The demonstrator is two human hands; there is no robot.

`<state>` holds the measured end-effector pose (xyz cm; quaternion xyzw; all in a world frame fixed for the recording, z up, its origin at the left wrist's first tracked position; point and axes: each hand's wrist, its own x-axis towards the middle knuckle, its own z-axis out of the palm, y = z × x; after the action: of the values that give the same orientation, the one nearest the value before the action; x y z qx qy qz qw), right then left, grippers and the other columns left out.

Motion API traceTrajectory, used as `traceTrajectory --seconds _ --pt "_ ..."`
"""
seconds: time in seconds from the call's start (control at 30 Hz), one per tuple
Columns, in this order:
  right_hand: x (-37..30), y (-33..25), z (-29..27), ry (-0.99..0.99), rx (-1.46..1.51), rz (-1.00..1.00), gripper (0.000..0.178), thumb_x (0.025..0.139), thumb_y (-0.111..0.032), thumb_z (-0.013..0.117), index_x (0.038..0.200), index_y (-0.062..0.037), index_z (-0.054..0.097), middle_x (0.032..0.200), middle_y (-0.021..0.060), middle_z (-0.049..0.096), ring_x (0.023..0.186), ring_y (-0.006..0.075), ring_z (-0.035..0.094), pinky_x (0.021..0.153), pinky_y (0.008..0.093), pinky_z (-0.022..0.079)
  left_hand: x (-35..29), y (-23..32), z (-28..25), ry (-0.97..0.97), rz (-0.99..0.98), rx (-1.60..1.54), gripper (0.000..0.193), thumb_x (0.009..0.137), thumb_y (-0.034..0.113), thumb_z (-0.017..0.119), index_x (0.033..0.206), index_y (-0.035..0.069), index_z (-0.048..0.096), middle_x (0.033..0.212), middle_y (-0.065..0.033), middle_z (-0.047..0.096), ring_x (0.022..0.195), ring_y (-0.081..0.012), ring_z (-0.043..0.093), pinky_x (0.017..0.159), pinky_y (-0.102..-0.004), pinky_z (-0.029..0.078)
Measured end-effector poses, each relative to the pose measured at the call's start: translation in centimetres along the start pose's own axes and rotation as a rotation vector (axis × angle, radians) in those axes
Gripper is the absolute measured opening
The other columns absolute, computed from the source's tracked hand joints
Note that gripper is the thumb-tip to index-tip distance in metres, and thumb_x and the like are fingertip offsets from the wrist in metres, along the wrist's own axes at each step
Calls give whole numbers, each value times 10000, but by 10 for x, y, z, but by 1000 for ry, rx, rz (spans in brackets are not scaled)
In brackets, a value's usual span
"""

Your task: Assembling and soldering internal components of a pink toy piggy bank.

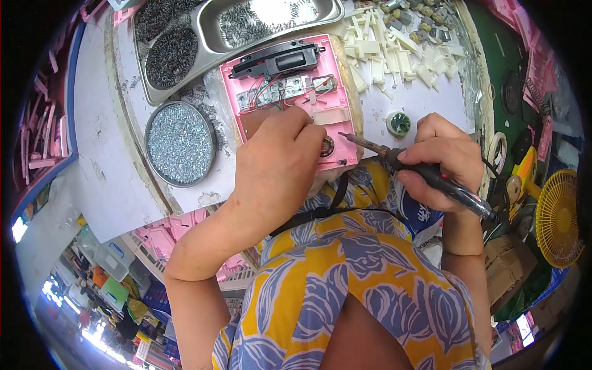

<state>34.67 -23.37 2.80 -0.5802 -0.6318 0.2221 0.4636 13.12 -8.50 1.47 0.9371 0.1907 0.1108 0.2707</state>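
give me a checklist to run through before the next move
1. Soldering iron held in the right hand: ok.
2. Tip clear of the left hand: ok, close but looks apart.
3. Tip hot: cannot tell.
4. Pink housing lying open side up: ok.
5. Round metal part in full view: not ok, left hand partly covers it.
6. What the left fingers hold: cannot tell, hidden.

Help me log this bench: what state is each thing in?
Pink casing: open, inside exposed
Soldering iron: gripped in right hand
Left hand: over the casing
Round dish: filled with small metal pieces
Metal tray: uncovered, holding springs
White plastic parts: piled loose
Yellow fan: cannot tell if running
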Motion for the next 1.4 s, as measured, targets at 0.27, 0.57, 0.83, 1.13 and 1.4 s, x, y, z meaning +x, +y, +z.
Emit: traceTrajectory --seconds 0.27,0.57,0.83,1.13,1.4 --pt "0 0 -5 24 -10 -18 271 633 -62 829 874 -30 710 652 60 597 570 200 514 494 307 391 2 0 -1 32 -16 -77 166 772 -6 728 920 39 666 854 -97 637 775 -303 642 662 -387 519" --pt "-1 0 -1 10 -21 -17 280 636 -85 838 881 -41 709 657 55 580 574 203 519 493 310 392 4 -4 2 -20 44 -96 170 784 11 721 939 43 660 909 -98 641 801 -300 643 668 -392 522" --pt "-2 -6 2 -11 -9 8 290 616 -47 835 878 -63 712 661 50 543 583 203 517 491 308 387 8 -1 -4 -84 62 -41 178 801 35 702 968 58 645 934 -86 637 850 -298 635 692 -399 521" --pt "1 -8 3 -42 -18 36 295 607 -39 838 871 -79 715 657 50 537 582 208 515 490 311 394 22 3 -11 -189 180 128 107 729 111 652 811 70 598 835 -57 559 795 -235 610 630 -353 535" --pt "2 -7 5 -53 -2 74 280 630 -68 844 883 -83 724 658 67 550 589 220 526 501 322 409 26 3 -12 -219 223 136 105 725 118 660 795 66 601 829 -63 562 794 -238 615 619 -356 535"
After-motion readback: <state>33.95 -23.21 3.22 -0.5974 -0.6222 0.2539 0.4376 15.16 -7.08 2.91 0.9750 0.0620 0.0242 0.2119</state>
